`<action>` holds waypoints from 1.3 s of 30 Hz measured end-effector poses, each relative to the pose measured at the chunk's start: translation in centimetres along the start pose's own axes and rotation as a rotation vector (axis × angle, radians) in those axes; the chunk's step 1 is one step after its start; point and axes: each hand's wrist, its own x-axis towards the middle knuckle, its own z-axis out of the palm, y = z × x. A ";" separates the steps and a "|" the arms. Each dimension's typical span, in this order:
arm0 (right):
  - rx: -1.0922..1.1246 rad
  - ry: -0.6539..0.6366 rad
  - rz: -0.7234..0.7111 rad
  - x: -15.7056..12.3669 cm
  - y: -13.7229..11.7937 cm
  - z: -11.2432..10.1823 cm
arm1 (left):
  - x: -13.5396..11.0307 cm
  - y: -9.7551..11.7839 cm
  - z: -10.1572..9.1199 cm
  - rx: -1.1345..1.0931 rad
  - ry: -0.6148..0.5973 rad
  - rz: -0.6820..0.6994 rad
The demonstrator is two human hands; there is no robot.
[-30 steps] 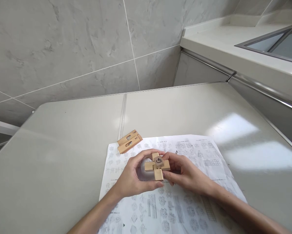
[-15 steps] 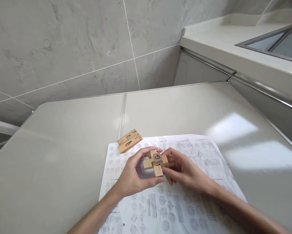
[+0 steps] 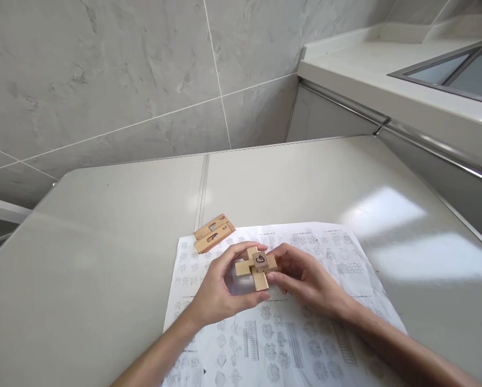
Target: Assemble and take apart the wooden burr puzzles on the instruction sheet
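A wooden burr puzzle of crossed light blocks is held between both hands above the printed sheet. The dark-marked end of one block faces up. My left hand curves around it, forefinger at the far block and thumb at the near one. At its right side, my right hand grips the puzzle with thumb and fingers; some of those fingertips are hidden behind it. Beyond the left hand lie two notched wooden pieces side by side, marked with numbers.
A large paper sheet printed with small puzzle diagrams lies under the hands. It rests on a glossy pale table with a seam. Behind stands a grey tiled wall; at the right is a white counter with a metal-framed inset.
The puzzle has shifted very slightly left. The fingers of my right hand have drawn in closer beneath its right side. The left hand and the loose pieces stay in place.
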 end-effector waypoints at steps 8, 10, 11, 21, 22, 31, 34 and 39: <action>0.022 -0.009 0.000 0.0 -0.3 -0.1 | 0.1 0.1 0.1 0.035 0.009 -0.022; 0.002 0.011 -0.009 0.1 -0.1 -0.1 | 0.1 0.1 0.1 0.043 0.011 -0.025; -0.012 0.020 -0.016 0.1 0.0 -0.1 | 0.1 0.1 0.1 0.055 0.014 -0.023; -0.040 0.110 -0.029 0.1 -0.1 -0.4 | 0.2 -1.1 -0.1 0.702 0.151 0.294; -0.041 0.113 -0.025 0.1 0.0 -0.4 | 0.2 -1.3 -0.2 0.775 0.172 0.316; -0.040 0.118 -0.030 0.1 0.1 -0.4 | 0.4 -1.6 -0.3 0.939 0.183 0.249; -0.047 0.119 -0.026 0.1 0.0 -0.4 | 0.4 -1.6 -0.3 0.949 0.184 0.213; -0.055 0.119 -0.027 0.1 0.0 -0.4 | 0.2 -1.8 -0.3 0.898 0.203 0.239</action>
